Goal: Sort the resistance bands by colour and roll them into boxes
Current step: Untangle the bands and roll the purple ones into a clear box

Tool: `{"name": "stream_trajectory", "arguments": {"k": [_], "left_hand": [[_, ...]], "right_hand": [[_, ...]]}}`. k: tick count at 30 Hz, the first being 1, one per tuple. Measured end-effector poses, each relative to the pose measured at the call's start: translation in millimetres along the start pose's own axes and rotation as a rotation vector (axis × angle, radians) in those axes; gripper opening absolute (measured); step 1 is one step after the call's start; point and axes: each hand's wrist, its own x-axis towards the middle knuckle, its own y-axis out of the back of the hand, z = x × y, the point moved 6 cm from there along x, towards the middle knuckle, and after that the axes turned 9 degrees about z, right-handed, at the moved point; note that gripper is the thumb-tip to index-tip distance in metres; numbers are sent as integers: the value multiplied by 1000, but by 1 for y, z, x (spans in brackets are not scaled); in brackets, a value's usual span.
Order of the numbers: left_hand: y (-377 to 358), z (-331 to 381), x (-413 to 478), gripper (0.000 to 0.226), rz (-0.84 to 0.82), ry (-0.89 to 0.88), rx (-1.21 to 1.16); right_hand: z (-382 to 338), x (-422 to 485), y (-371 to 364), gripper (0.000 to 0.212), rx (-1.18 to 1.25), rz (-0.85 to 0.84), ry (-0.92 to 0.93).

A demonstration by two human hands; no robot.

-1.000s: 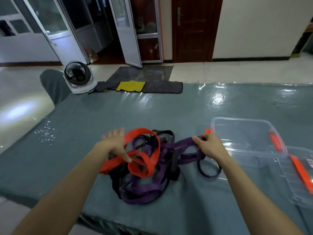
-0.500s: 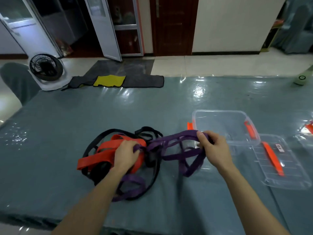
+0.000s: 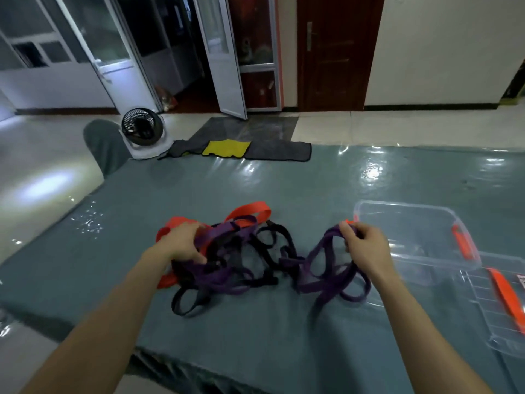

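Note:
A tangle of resistance bands lies on the teal table (image 3: 255,331): orange bands (image 3: 250,211) at the back and left, black bands (image 3: 270,245) in the middle, purple bands (image 3: 221,280) woven through. My left hand (image 3: 181,243) grips the left part of the pile, fingers curled over purple and orange bands. My right hand (image 3: 365,248) pinches a bunch of purple loops (image 3: 326,274) pulled out to the right, still linked to the pile. A clear plastic box (image 3: 414,231) with orange clips stands just right of that hand.
The box's clear lid (image 3: 505,302) with an orange clip lies at the right edge. Beyond the table's far edge are a small fan (image 3: 142,132), grey and yellow mats (image 3: 227,147) on the floor, and open glass doors. The table's near edge runs below my forearms.
My left hand shifted its grip on the pile. My right hand has drawn the purple loops further right, away from the tangle. The camera view swung back left.

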Motion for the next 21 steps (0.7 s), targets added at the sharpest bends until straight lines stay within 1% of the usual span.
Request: {"name": "stream_trajectory", "arguments": {"k": [1,2,3,6,8,10,11,13,14,15,16,17,18,19,20,21], "left_hand": [[-19,0,-7,90,-114,13,95],[-33,4,-12,91,-131,14,113],[-44,15,-13,89,-96,-9,75],[-69,75,-14,95,-43,-150,-181],[-76,116,-9,103,5,-233,-304],[-73,155,-2,119,30,-288,-424],[-69,175,1,129,14,-309,-492],[-56,215,5,148,-42,-350,-662],[-46,235,6,152,-52,-378,-737],[-33,254,8,152,-33,-409,-785],[-17,270,10,146,6,-439,-801],[0,284,11,132,27,-468,-839],[17,295,12,109,15,-509,-920],[33,304,12,79,-20,-553,-1023],[47,310,12,50,-55,-589,-1109],[62,312,10,27,-75,-612,-1177]], "right_hand": [[-2,-3,1,46,2,0,4],[-6,-5,2,45,-5,-18,10],[-13,-7,4,45,-10,-49,20],[-49,-2,18,41,74,-119,68],[-87,4,38,29,163,-113,143],[-130,9,61,16,222,-114,239],[-150,12,71,12,214,-137,279],[-183,16,85,11,92,-200,330],[-197,18,90,11,5,-230,354],[-210,18,96,9,-72,-253,387],[-222,18,101,6,-135,-278,429],[-233,17,104,6,-191,-313,469],[-241,18,106,14,-241,-351,498],[-247,22,110,25,-281,-379,507],[-252,28,114,34,-311,-379,513],[-255,35,118,42,-321,-358,522]]}}
